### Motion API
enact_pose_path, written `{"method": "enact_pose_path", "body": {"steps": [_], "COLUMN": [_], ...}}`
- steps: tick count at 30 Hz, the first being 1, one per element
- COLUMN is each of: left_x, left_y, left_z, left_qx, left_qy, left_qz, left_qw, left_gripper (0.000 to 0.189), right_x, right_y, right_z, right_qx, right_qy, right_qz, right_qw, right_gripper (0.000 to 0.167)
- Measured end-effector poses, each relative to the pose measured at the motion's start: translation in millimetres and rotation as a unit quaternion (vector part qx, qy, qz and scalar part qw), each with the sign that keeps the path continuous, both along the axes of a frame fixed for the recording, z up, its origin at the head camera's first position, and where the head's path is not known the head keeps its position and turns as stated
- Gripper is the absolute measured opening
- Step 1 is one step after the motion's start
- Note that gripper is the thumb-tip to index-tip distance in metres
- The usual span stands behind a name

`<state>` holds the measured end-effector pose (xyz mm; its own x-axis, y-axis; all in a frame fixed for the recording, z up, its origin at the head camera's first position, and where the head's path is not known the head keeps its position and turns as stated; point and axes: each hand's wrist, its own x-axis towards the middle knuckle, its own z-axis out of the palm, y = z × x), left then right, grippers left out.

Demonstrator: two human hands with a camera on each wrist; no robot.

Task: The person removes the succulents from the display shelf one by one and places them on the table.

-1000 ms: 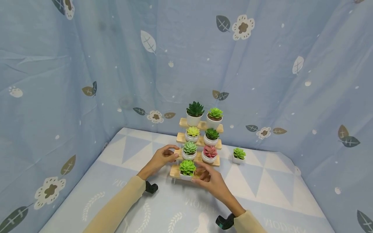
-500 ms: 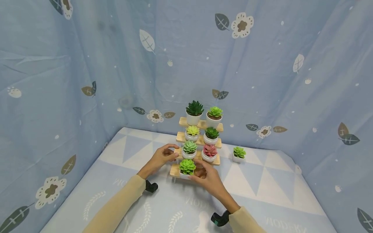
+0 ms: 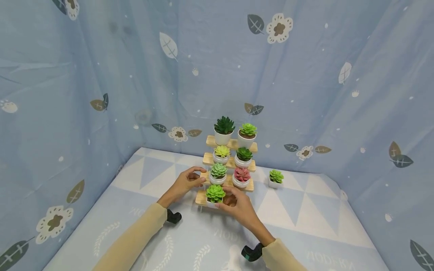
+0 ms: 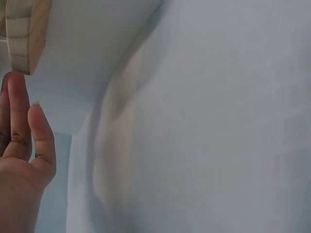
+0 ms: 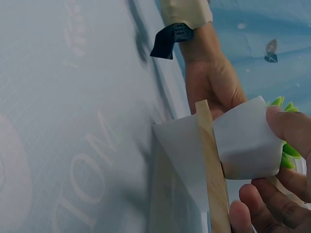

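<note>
A four-tier wooden plant stand (image 3: 200, 198) with pale plank shelves holds several small artificial succulents. On its lowest shelf sits a bright green succulent in a square white pot (image 5: 248, 141). My right hand (image 3: 240, 207) pinches that pot from the right, its thumb at the front, other fingers beside and below in the right wrist view. My left hand (image 3: 184, 183) holds the left end of the third shelf down between thumb and index finger. The left wrist view shows its other fingers (image 4: 19, 114) right at the wooden shelf end (image 4: 26, 39).
Another green succulent in a square white pot (image 3: 275, 179) stands on the table right of the stand. The table has a blue-and-white patterned cloth (image 3: 315, 214). Blue floral curtains (image 3: 217, 75) enclose the back and sides.
My right hand has moved slightly left and its thumb has come onto the front of the square pot. The left hand stays at the shelf end. The head view has shifted a little.
</note>
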<state>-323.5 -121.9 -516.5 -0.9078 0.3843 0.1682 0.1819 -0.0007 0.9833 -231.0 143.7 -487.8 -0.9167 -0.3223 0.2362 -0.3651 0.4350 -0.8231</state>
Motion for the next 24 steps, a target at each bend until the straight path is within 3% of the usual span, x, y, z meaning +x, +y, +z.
{"method": "enact_pose_path", "body": {"steps": [13,24], "left_x": [-0.5,0.2], "left_y": [1.1,0.7], "left_z": [0.1,0.8], "left_qx": [-0.002,-0.005], "left_qy": [-0.002,-0.003], "left_qz": [-0.001,-0.002], "left_qw": [1.0000,1.0000], "left_gripper": [0.042,0.042], "right_x": [-1.2,-1.9], "right_y": [2.2,4.7], "right_z": [-1.2,-2.2], "right_qx": [0.005,0.007], "right_qy": [-0.021,0.001], "right_qz": [0.006,0.009], "right_qw": [0.9998,0.9999], "right_gripper": [0.067,0.063]}}
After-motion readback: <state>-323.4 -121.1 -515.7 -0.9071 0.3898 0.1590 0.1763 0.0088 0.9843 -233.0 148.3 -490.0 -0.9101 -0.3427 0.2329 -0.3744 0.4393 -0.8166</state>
